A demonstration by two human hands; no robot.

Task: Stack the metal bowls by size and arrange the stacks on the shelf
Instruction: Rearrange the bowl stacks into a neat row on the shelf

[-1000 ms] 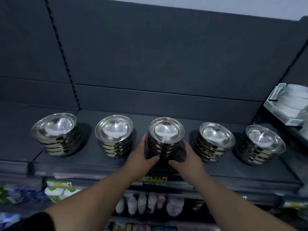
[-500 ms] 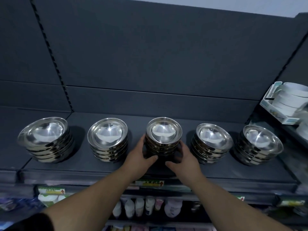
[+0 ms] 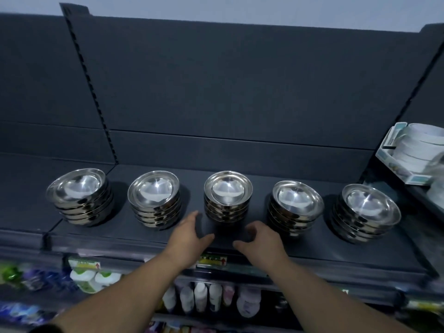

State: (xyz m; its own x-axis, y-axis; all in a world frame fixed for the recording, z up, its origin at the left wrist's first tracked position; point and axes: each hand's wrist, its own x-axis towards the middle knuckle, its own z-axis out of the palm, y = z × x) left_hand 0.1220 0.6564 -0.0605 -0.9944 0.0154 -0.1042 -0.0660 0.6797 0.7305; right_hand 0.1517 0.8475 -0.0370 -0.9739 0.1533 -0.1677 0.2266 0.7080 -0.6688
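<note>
While both hands are hovering over the near edge of the shelf, neither is gripping anything: the left hand and the right hand are lying with fingers loose and spread, thumbs pointing toward each other. They are flanking the near side of the middle stack of metal bowls, and a thin strip of dark shelf is showing between the fingertips and the bowls.

The middle stack is standing upright at the centre of a row of five. To its left, the second stack and the leftmost stack are sitting well apart from one another. To its right, the fourth stack and the rightmost stack are doing the same. Every top bowl is facing open side up.

Farther out, a boxed set of white dishes is resting on a side shelf at the right, and below the near edge a yellow price label and a row of pale bottles are showing, somewhat blurred.
</note>
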